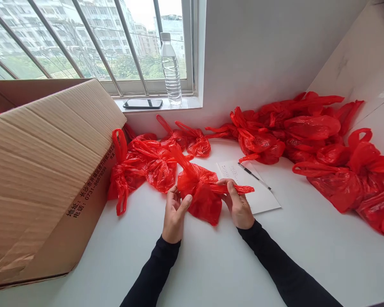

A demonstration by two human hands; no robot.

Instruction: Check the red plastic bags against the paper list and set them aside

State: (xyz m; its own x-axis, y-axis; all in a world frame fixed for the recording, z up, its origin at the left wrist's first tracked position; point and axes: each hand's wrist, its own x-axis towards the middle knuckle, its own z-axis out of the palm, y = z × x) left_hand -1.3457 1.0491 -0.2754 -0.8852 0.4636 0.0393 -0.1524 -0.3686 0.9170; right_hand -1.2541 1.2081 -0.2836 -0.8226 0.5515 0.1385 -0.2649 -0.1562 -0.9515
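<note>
the centremost red plastic bag [205, 199] is crumpled, apparently knotted.

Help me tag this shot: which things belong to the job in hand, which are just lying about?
In the job, apparently:
red plastic bag between left hand and right hand
other red plastic bags
cardboard box

Probably lying about:
smartphone
water bottle
pen, paper (role unclear)

The near tabletop [205, 266] offers passage. A carton [48, 157] blocks the left; red bags [313, 128], seemingly packed close, crowd the right.

We hold a red bag [208, 204] between our left fingers [183, 205] and right fingers [233, 194], a pen [254, 175] on paper [263, 199] beyond the right.
</note>
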